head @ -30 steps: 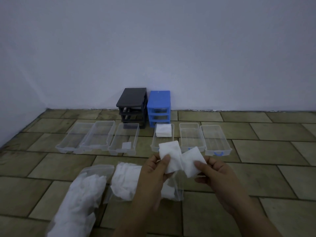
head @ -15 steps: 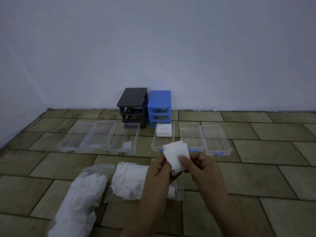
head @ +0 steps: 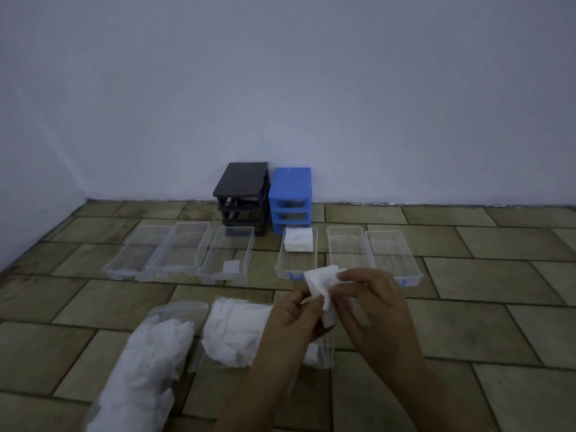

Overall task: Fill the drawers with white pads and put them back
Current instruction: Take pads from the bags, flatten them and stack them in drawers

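Both hands pinched on a small stack of white pads (head: 324,291) — my left hand (head: 296,316) grips the lower edge from the left, my right hand (head: 371,307) has thumb and fingers closed on the top-right corner. Pads sit btwn the two, above the floor (head: 467,332), just over the open bag (head: 249,332) they prob. came from; a second bag (head: 149,360) lies to its left.

Key relation: the drawer with blue handle (head: 297,260) lies straight ahead of the pads, just beyond them, long axis running away from me toward the blue cabinet (head: 290,198). It's got pads at its far end (head: 298,240); near end bare. Neither hand clearly closer — right looks better placed to drop them fwd. Two more clear drawers (head: 371,254) to the right, three (head: 174,254) to the left by the black cabinet (head: 241,194), all still out.
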